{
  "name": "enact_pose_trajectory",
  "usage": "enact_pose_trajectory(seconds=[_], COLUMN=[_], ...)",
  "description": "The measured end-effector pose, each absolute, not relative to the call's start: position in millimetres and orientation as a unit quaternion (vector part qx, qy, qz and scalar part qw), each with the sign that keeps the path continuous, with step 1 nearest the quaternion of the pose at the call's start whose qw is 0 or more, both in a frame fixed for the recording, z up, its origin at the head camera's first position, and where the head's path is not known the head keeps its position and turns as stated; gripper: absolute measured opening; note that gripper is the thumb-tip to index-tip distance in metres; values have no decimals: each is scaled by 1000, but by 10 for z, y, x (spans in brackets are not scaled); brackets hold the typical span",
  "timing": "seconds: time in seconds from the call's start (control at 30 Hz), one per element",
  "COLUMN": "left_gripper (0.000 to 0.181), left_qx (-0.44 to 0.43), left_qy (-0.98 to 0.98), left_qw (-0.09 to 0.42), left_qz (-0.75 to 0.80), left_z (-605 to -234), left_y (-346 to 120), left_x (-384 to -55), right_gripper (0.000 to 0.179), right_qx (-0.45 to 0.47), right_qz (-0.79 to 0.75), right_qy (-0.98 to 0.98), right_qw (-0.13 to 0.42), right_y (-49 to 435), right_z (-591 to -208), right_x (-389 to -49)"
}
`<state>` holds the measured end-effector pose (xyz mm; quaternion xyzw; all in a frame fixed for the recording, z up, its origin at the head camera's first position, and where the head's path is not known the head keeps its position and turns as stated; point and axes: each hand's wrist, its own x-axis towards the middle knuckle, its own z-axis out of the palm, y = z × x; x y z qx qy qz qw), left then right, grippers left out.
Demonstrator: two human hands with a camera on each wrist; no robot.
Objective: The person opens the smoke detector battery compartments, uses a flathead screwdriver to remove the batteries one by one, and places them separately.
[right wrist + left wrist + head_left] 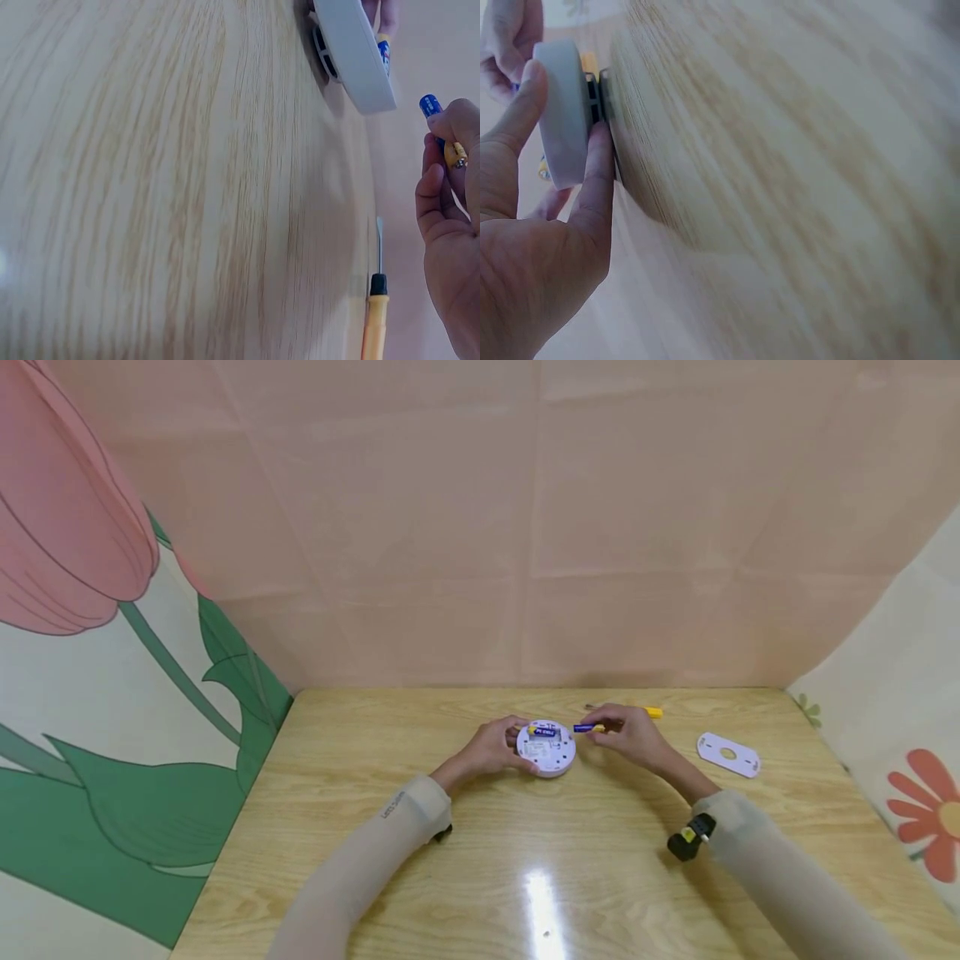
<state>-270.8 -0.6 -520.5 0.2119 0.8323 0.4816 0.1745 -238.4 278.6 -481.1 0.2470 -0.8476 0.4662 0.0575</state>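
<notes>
Left grip (495,747) pinches round white device (557,767) by its rim over bench (360,739), one battery (543,732) at its recess; right grip (633,733) pinches second battery (585,727) just beside it. Screwdriver (376,322) nearby.

Print on the left sleeve (367,860), a blue-yellow battery (543,732) and the round white device (545,750) is illegible.

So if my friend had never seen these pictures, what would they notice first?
Probably the giant pink tulip at the upper left of the head view, since it's so big and bright. Then their eye might go to the far side of the wooden table, where the left hand holds a round white device and the right hand pinches a blue-and-yellow battery beside it. The red flower at the right edge stands out too.
</notes>
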Motion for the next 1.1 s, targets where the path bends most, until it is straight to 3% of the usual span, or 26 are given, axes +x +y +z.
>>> enact_pose_trajectory(seconds=[0.57, 0.87, 1.1], left_gripper=[88, 88, 87], left_qx=[212, 208, 210], left_qy=[832, 839, 829], left_qw=[171, 173, 181], left_qz=[483, 473, 485], left_z=[-5219, -5204, -5204], left_y=[-3, -5, -26], left_x=[-2718, -2709, -2704], right_gripper=[19, 21, 23], right_qx=[213, 192, 176], right_qz=[431, 409, 400], right_qy=[-875, -888, -896], right_qw=[59, 80, 74], right_y=[3057, 3353, 3487], right_z=[-4832, -5192, -5259], right_x=[-2380, -2538, -2562])
